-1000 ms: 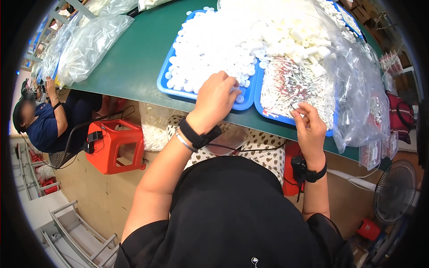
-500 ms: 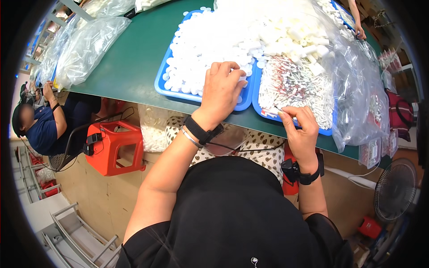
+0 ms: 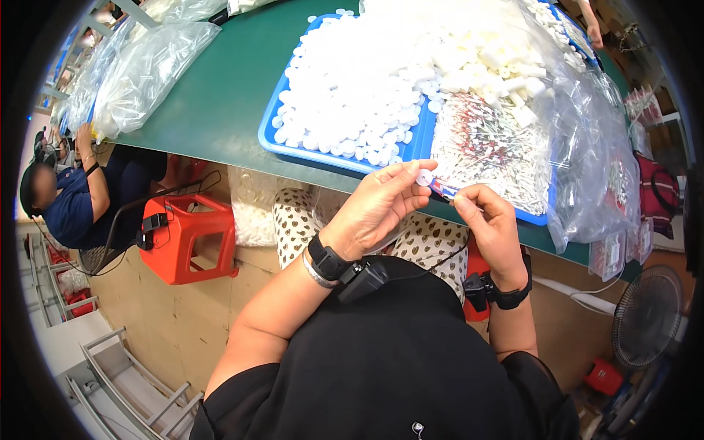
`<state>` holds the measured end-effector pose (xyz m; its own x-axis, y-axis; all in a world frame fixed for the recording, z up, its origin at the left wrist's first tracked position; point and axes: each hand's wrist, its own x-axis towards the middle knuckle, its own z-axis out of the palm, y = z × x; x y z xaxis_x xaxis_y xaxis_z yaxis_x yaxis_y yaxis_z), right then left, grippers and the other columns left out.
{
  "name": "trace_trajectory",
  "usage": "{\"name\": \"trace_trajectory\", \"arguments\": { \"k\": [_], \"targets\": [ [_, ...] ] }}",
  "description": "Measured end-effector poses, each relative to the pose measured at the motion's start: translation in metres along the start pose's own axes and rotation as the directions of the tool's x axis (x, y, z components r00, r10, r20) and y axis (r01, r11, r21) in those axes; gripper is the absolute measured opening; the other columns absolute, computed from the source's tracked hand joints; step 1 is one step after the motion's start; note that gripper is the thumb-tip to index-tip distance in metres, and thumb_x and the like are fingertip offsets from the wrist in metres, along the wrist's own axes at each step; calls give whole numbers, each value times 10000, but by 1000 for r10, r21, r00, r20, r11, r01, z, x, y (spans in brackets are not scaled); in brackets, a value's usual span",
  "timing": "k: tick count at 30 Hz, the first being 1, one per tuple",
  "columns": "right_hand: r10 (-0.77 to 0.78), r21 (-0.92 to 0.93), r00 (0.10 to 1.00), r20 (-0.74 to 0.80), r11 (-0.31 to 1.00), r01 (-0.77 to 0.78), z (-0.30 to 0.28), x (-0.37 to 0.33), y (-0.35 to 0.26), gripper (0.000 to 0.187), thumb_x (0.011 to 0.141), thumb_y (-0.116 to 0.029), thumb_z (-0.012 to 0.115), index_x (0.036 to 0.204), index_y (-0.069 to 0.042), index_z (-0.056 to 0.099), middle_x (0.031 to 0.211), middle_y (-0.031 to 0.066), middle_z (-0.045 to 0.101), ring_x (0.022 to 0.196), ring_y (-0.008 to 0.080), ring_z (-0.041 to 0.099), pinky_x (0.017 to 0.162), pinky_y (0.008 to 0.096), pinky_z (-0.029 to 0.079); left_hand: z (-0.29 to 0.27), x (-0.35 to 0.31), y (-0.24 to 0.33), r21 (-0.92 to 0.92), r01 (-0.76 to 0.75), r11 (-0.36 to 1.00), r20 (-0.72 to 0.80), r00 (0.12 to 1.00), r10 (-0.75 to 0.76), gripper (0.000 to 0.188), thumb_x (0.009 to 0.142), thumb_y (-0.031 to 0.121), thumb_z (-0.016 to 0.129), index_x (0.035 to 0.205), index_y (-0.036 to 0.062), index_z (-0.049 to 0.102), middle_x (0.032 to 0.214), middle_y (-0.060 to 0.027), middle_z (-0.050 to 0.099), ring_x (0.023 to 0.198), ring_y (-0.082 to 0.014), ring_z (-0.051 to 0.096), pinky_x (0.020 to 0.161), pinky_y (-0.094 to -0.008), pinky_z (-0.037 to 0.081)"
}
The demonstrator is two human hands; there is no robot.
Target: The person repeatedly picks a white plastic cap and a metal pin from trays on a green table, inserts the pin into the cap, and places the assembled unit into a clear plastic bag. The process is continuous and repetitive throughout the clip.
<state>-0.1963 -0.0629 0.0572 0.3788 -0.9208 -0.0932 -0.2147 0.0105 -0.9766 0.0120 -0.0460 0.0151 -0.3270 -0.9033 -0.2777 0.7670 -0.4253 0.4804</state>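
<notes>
My left hand (image 3: 389, 202) pinches a small round white cap (image 3: 424, 177) between thumb and fingertips, in front of the trays' near edges. Close beside it, my right hand (image 3: 493, 224) has thumb and forefinger closed on a thin stick-like piece (image 3: 445, 195), its tip near the cap; whether they touch I cannot tell. A blue tray (image 3: 273, 143) heaped with white caps (image 3: 345, 110) stands beyond my left hand. Beyond my right hand, a second blue tray (image 3: 551, 196) is filled with thin white sticks (image 3: 506, 161), some with red or dark parts.
Cream cylindrical pieces (image 3: 506, 62) lie behind the sticks, with clear plastic bags (image 3: 587, 183) at the right. The green table's (image 3: 227, 88) near edge crosses before me. A person (image 3: 70, 194) sits at left near a red stool (image 3: 187, 238); a fan (image 3: 647, 314) stands at right.
My left hand has come off the cap heap toward me and to the right, now with a cap in its fingers. My right hand stays near its place, slightly lower.
</notes>
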Motion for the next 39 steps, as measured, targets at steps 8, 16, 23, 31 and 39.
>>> {"name": "trace_trajectory", "arguments": {
  "k": [8, 16, 23, 31, 39],
  "targets": [
    [26, -65, 993, -117, 997, -34, 2, 2, 4, 134, 962, -108, 642, 920, 20, 647, 780, -47, 570, 670, 3, 429, 577, 192, 367, 8, -6, 4, 96, -27, 995, -26, 999, 29, 401, 1025, 221, 560, 1316, -53, 526, 1186, -119, 652, 943, -100, 658, 899, -256, 555],
    [-216, -373, 962, -166, 917, 141, 4, -3, -7, 90, 909, -59, 681, 871, 13, 643, 748, 51, 610, 613, 88, 489, 559, 259, 412, 7, -8, 1, 131, -40, 991, -85, 995, 51, 343, 986, 167, 629, 1264, -29, 586, 1103, -86, 668, 924, -121, 661, 880, -264, 552],
    [-362, -495, 921, -144, 832, 249, 6, 0, -11, 79, 855, -32, 708, 827, -14, 637, 702, 62, 578, 583, 174, 485, 560, 313, 394, 4, -6, -1, 42, -17, 999, -33, 999, 19, 361, 1015, 208, 581, 1284, -31, 561, 1107, -93, 662, 952, -139, 661, 914, -280, 550],
    [-446, -606, 891, -82, 732, 311, 4, 1, -11, 104, 823, -26, 727, 802, -27, 626, 690, 63, 569, 582, 203, 486, 562, 344, 392, 6, -6, 0, 30, -12, 999, -61, 998, 13, 354, 1001, 199, 605, 1269, -29, 568, 1108, -105, 665, 968, -150, 668, 916, -278, 554],
    [-599, -729, 794, 104, 497, 471, 2, 0, -14, 131, 799, -36, 751, 863, -41, 638, 709, 63, 587, 606, 247, 516, 583, 358, 397, 9, -4, -6, 33, -18, 999, -73, 997, 20, 327, 975, 156, 643, 1235, -35, 588, 1060, -89, 679, 939, -138, 674, 893, -262, 560]
  ]
}}
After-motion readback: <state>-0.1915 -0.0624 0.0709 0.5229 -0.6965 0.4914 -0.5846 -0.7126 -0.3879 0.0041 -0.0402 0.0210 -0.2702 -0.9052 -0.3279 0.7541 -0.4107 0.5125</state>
